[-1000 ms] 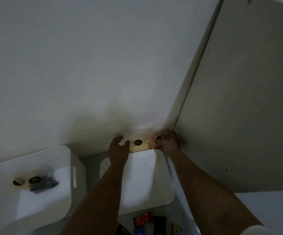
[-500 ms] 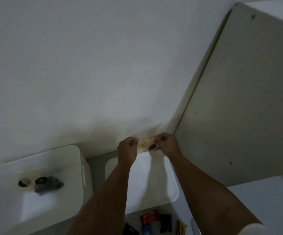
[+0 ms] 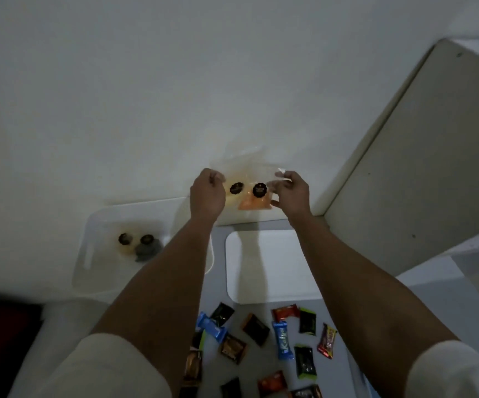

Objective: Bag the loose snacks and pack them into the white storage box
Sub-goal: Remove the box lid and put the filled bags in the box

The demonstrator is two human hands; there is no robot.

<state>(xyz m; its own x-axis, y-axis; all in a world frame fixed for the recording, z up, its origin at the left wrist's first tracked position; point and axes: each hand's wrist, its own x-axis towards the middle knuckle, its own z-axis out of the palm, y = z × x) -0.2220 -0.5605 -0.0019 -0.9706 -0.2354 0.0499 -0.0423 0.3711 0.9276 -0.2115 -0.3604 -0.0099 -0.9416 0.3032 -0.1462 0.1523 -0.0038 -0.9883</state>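
A clear plastic bag [image 3: 247, 179] with two round dark labels and an orange patch hangs in the air in front of the wall. My left hand [image 3: 207, 193] pinches its left edge and my right hand [image 3: 291, 193] pinches its right edge. Below and to the left stands the white storage box [image 3: 94, 254], open, with two bagged packs lying inside. Several loose wrapped snacks [image 3: 280, 338] in blue, red, green and black lie scattered on the grey surface between my forearms.
A white lid [image 3: 270, 268] lies flat just beyond the snacks. A pale panel [image 3: 404, 173] leans up on the right. The white wall fills the upper view. A dark red area [image 3: 0, 337] sits at the lower left.
My hands have lifted the bag and drawn apart, spreading it wide. The view has tilted down, so the loose snacks show.
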